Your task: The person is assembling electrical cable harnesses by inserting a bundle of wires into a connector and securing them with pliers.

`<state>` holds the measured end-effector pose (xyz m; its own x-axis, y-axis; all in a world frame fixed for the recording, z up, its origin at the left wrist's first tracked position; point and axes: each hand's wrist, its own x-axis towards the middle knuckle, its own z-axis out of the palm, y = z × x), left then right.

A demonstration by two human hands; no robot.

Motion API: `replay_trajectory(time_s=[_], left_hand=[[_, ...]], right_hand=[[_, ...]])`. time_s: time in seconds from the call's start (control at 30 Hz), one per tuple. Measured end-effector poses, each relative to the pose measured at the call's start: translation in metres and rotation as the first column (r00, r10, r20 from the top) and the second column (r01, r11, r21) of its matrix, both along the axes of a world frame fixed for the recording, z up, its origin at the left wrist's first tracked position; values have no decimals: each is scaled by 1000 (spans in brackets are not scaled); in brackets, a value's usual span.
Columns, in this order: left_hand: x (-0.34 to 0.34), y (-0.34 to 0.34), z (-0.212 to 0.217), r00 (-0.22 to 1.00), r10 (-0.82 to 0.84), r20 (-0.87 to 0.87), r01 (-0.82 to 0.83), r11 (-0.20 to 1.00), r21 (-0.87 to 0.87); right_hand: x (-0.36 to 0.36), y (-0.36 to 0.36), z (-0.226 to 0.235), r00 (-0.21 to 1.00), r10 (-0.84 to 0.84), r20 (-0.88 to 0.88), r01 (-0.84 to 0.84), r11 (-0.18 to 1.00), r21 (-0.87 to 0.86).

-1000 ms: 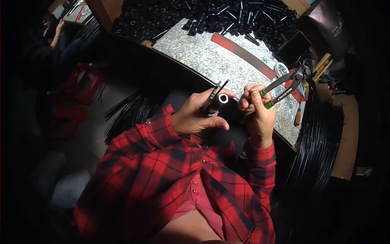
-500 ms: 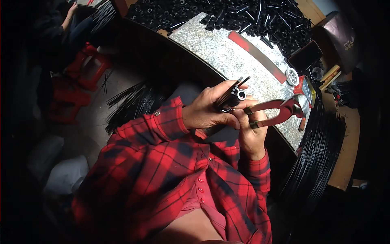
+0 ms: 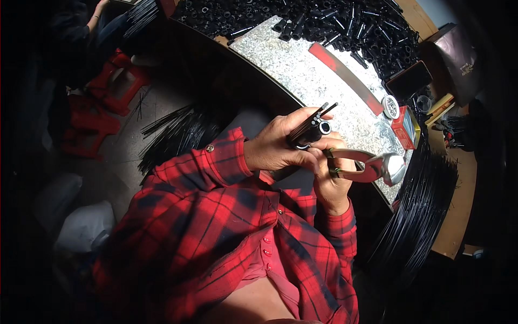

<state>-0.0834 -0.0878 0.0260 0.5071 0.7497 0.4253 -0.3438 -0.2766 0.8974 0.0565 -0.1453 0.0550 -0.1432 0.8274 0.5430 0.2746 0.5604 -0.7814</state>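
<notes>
Now the red pliers (image 3: 372,167) are gripped shut in the right hand (image 3: 332,181) and have been brought closer to the short black tube (image 3: 318,129), which is held tight with thin black rods (image 3: 313,120) in the left hand (image 3: 280,148), above the tabletop (image 3: 318,81).

Landmark: metal-topped bench (image 3: 324,81). Heap of short tubes (image 3: 324,21) lay on its far edge. Phone (image 3: 408,80), round tin (image 3: 389,106) and small box (image 3: 406,127) sat at its right end. Long rod bundle (image 3: 421,216) hung off its right side, another rod bundle (image 3: 178,132) lay on the floor to its left. Both hands were held over its near edge.
</notes>
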Motion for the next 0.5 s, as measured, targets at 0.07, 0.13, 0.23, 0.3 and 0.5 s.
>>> replay_trajectory(time_s=[0.07,0.13,0.23,0.3,0.5], left_hand=[[-1,0,-2,1000,-19,4,19,1000,-15],[-2,1,-2,1000,-28,6,28,999,-20],[-3,2,-1,1000,-8,-24,9,999,42],[-6,0,4,998,-60,-33,59,997,-48],[-5,4,0,967,-219,131,245,942,-231]], right_hand=[[-2,1,2,1000,-10,16,10,1000,29],[-2,0,3,999,-25,32,25,1000,10],[-2,0,3,996,-55,65,57,998,-27],[-3,3,2,987,-90,131,80,993,83],[-6,12,-8,997,-16,-76,19,999,42]])
